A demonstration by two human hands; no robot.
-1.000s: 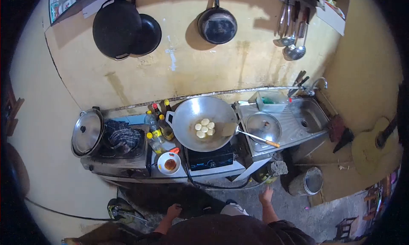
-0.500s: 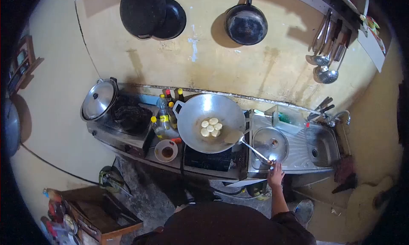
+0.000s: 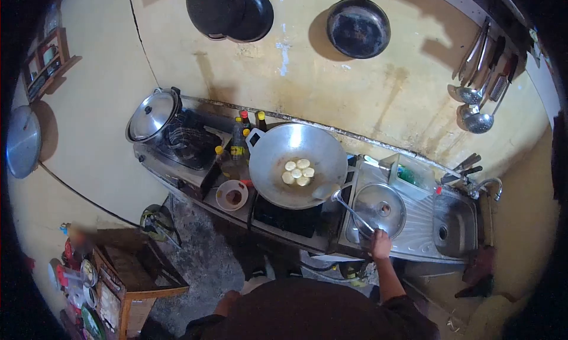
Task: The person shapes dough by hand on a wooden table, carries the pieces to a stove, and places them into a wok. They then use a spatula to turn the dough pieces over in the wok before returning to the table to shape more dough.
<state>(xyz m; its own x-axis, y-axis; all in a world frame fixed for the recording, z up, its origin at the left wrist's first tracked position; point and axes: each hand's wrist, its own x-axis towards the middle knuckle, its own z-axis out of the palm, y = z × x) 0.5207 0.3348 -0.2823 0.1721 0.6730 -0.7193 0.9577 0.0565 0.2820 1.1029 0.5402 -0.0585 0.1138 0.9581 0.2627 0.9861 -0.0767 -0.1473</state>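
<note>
My right hand [image 3: 380, 244] is closed around the handle end of a long metal spatula [image 3: 355, 213]. The spatula's broad blade rests against the right inner side of a large wok [image 3: 269, 162]. Several pale round pieces of food [image 3: 297, 172] lie clustered at the bottom of the wok. My left hand [image 3: 229, 301] hangs low beside my body, and its fingers cannot be made out. Under the spatula handle lies a round metal lid [image 3: 390, 218] on the sink's drainboard.
Left of the wok stand several bottles [image 3: 238, 142] and a bowl with dark residue [image 3: 232, 195]. A lidded pot [image 3: 152, 116] sits on the far-left stove. At right are a plastic container [image 3: 409, 177] and the sink basin [image 3: 452, 213]. Pans [image 3: 358, 29] and ladles hang on the wall.
My right hand has gone from loosely touching the spatula's handle to wrapping around it. The view has turned slightly, and my left hand now shows at the lower edge.
</note>
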